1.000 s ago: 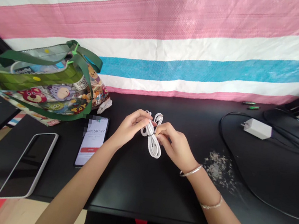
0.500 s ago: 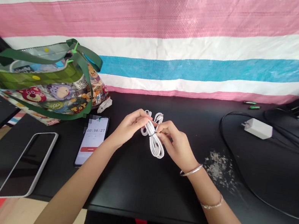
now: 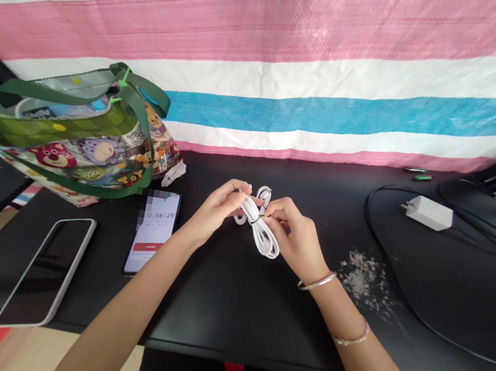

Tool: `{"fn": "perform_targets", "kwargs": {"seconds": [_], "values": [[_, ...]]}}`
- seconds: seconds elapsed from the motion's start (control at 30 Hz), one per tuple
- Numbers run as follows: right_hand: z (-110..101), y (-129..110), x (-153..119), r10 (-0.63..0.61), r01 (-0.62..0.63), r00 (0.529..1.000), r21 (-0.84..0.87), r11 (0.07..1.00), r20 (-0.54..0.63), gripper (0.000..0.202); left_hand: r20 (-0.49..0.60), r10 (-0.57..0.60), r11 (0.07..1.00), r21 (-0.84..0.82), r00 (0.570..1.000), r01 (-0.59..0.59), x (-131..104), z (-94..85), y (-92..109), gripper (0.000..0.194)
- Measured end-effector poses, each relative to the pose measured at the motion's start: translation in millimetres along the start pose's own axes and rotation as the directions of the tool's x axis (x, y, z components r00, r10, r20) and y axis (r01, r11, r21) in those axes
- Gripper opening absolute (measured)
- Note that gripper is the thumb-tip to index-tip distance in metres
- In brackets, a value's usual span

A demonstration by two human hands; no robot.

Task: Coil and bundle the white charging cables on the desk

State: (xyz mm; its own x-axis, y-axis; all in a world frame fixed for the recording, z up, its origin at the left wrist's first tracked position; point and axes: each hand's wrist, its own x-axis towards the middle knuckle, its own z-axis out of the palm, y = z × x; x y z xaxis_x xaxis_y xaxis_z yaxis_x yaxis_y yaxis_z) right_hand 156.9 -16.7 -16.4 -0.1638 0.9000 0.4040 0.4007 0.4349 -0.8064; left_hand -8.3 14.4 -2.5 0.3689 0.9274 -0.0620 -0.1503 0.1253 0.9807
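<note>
A coiled white cable [image 3: 264, 240] is up between my hands over the black table, bound round its middle by a thin dark tie [image 3: 257, 220]. My left hand [image 3: 224, 207] pinches the upper left part of the bundle between thumb and fingers. On the other side, my right hand [image 3: 292, 226] has its thumb and forefinger closed at the tie, beside the coil; whether they grip the tie or the cable is hard to make out. Small loops stick out above and behind the fingers, and the long loops hang toward the lower right.
To the left stand a green-handled clear bag [image 3: 91, 151], a lit phone [image 3: 153, 239] running a timer and a white-edged phone [image 3: 48, 272]. A white charger [image 3: 428, 213] with black cable lies at right, past some pale scraps [image 3: 364, 279]. Two green batteries [image 3: 422, 177] lie behind.
The lower loops of the cable have swung slightly up and to the right. Both hands stay in nearly the same place, still on the bundle.
</note>
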Motion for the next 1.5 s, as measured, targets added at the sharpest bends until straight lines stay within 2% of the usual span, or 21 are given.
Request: {"fn": "perform_targets", "kwargs": {"seconds": [0.17,0.37,0.57,0.83,1.0,1.17,1.5], "values": [[-0.8,-4.6,0.8,-0.012,0.013,1.0,0.121,0.993,-0.004,0.005,-0.014,-0.069,0.99,-0.123,0.998,0.067,-0.3,2.2,-1.9,0.031],[0.2,-6.9,1.0,-0.025,0.031,0.999,0.169,0.985,-0.042,0.005,-0.004,-0.037,0.987,-0.157,0.999,0.036,-0.9,6.7,-4.0,0.033],[-2.2,-7.2,2.5,-0.027,0.038,0.997,0.154,0.987,-0.072,0.005,0.042,0.0,0.999,-0.047,0.999,0.002,-3.5,10.5,-3.1,0.039],[-4.1,-5.3,4.9,0.058,-0.051,0.998,0.177,0.983,-0.035,0.005,-0.059,0.084,0.988,0.136,0.995,-0.075,-3.1,9.9,-2.2,0.035],[-5.7,-4.0,6.2,0.084,-0.083,0.996,0.236,0.968,0.006,0.007,-0.07,0.092,0.981,0.177,0.993,-0.078,-2.4,7.4,-3.4,0.028],[-7.2,-4.3,6.7,0.103,-0.109,0.994,0.273,0.956,0.035,0.01,-0.065,0.157,0.97,0.199,0.985,-0.142,-1.9,5.5,-4.2,0.027],[-5.5,-1.3,7.7,0.151,-0.157,0.987,0.388,0.908,0.048,0.023,-0.024,0.194,0.958,0.22,0.981,-0.184,-3.2,8.6,-1.5,0.032]]}}
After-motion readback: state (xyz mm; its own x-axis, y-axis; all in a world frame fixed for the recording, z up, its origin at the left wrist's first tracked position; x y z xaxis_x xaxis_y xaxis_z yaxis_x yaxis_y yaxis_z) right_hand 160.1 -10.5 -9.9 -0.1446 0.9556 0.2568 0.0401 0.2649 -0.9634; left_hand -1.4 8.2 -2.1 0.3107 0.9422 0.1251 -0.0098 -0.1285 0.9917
